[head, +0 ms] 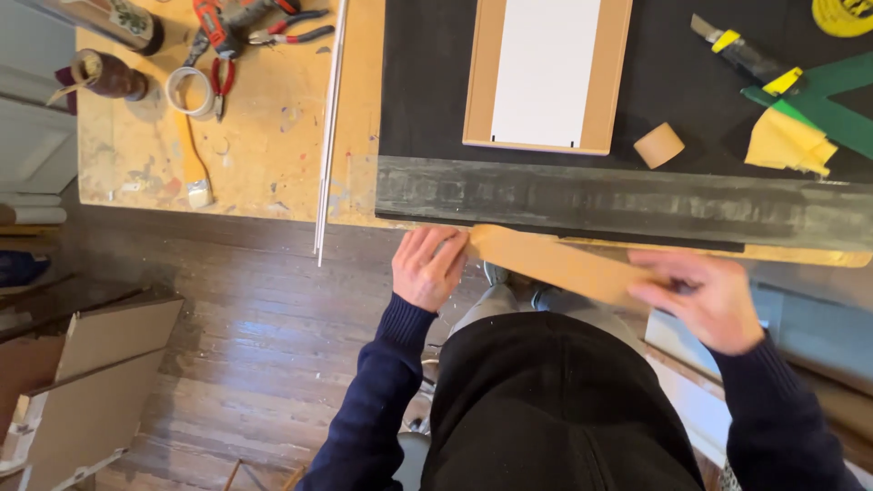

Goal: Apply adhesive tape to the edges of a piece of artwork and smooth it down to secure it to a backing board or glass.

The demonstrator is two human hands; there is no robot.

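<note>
A long strip of brown paper tape (555,262) stretches just below the front edge of the workbench (255,164). My left hand (427,268) pinches its left end against the bench edge. My right hand (705,295) grips the strip's right end, fingers closed over it. Both sleeves are dark blue. Above the strip lies a wide grey straightedge (618,202) along the front of a black cutting mat (427,91). A wooden picture frame (546,73) with a white panel rests on the mat.
A small tape roll (658,145), a utility knife (741,53), yellow cloth (787,144) and a green square (832,114) lie at right. Pliers (218,45), a masking-tape ring (189,91) and thin rods (329,136) sit at left. Cardboard pieces (82,382) lean on the wood floor.
</note>
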